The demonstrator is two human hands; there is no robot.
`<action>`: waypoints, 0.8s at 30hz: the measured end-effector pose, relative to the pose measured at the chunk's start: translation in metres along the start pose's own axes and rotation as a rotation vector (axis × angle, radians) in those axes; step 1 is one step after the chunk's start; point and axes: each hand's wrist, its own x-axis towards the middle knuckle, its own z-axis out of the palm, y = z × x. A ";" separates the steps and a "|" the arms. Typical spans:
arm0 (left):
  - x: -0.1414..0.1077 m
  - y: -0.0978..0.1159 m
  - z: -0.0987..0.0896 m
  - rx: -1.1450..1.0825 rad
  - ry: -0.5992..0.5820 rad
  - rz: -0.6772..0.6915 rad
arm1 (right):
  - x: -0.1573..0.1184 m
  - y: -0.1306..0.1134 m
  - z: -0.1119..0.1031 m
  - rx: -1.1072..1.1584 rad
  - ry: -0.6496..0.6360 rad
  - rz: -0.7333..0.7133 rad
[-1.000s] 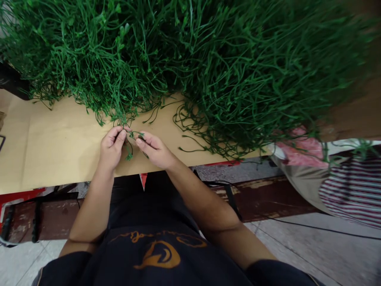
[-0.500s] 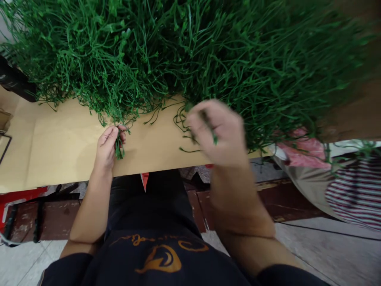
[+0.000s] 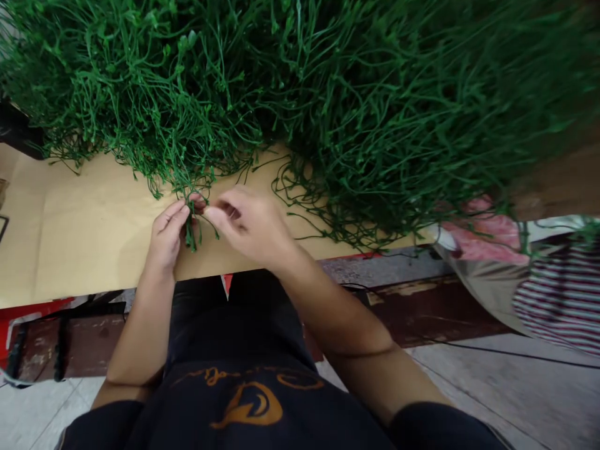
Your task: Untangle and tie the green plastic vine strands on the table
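Observation:
My left hand (image 3: 167, 234) is closed round a small bunch of green plastic stems (image 3: 190, 231), whose knobbed ends hang below the fingers. Close on its right, my right hand (image 3: 250, 225) pinches with thumb and forefinger beside the bunch. A thin green stem runs between the two hands, and its end at the right fingertips is partly hidden. Behind both hands rises a big heap of the same green stems (image 3: 300, 81), its near strands reaching down to the bunch.
Tan board (image 3: 94, 225) covers the table under my hands. A dark object (image 3: 19, 131) stands at the left edge. On the right lie pink plastic (image 3: 492, 234) and a striped cloth (image 3: 557, 300) on a person sitting there. Loose stems (image 3: 328, 212) trail toward the table's edge.
My right hand has moved left from the heap's front edge to beside my left hand. My left hand stays in place, still holding the bunch.

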 end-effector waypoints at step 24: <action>0.006 -0.008 0.003 0.070 0.018 0.152 | 0.010 0.017 0.037 0.425 -0.108 0.271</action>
